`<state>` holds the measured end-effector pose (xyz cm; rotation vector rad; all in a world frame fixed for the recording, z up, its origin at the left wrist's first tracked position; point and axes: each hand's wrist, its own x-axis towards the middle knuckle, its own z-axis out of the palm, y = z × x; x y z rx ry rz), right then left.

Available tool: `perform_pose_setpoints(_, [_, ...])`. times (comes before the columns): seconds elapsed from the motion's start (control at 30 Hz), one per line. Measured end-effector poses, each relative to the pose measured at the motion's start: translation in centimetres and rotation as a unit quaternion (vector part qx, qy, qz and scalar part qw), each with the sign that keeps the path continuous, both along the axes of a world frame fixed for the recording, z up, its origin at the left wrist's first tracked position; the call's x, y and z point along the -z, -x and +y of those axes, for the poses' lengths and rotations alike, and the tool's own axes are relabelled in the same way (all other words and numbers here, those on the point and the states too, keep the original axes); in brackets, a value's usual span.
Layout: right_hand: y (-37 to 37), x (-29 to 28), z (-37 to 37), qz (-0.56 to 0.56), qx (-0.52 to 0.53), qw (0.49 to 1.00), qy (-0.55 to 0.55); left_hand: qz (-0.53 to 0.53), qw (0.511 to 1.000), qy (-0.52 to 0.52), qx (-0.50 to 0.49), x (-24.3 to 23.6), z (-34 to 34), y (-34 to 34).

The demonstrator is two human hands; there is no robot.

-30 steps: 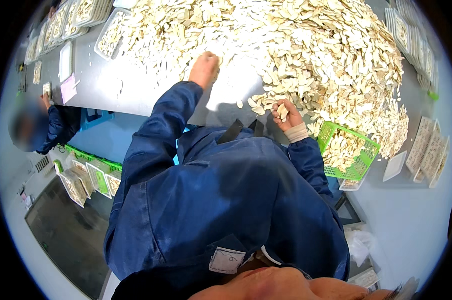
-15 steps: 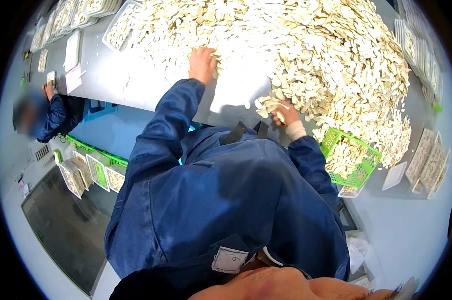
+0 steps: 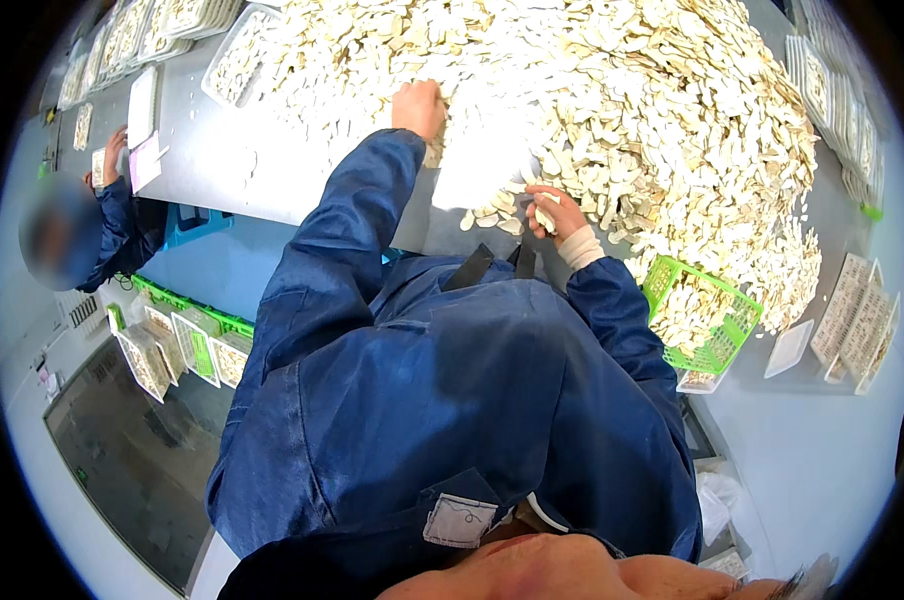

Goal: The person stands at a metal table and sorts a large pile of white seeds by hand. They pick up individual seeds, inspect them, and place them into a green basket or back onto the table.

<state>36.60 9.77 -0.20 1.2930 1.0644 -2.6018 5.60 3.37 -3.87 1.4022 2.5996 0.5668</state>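
Observation:
A broad heap of pale, cream-coloured dried slices [image 3: 672,120] covers the far and right part of the metal table. My left hand [image 3: 419,108] is down at the near edge of the slices, back upward and fingers curled; what they hold is hidden. Nearer to me, my right hand [image 3: 560,212] is closed on a few pale slices, its fingers bent around them. Beside its fingertips, a small loose group of slices [image 3: 494,212] lies on the table by the near edge. A green basket [image 3: 729,345] with slices in it stands just right of my right forearm.
A clear tray [image 3: 234,62] of slices sits at the far left, near stacked filled trays [image 3: 122,35]. More trays [image 3: 840,110] line the right side. Another person [image 3: 112,215] works at the left, holding a small tray. Crates of trays [image 3: 197,340] stand lower left.
My left hand has moved slightly farther away and to the right. My right hand has shifted a little left; most slices it held now lie on the table beside it.

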Motion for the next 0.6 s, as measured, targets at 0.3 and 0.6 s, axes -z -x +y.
perform_pose_setpoints(0.3, [-3.8, 1.9, -0.5, -0.030, 0.022, 0.999, 0.015, -0.088, 0.982, -0.162, 0.049, -3.7, -5.5, -4.0])
perform_pose_setpoints(0.6, [-4.3, 1.8, -0.2, -0.057, 0.046, 0.997, -0.005, -0.040, 0.868, -0.068, 0.489, -1.9, -8.4, -13.5])
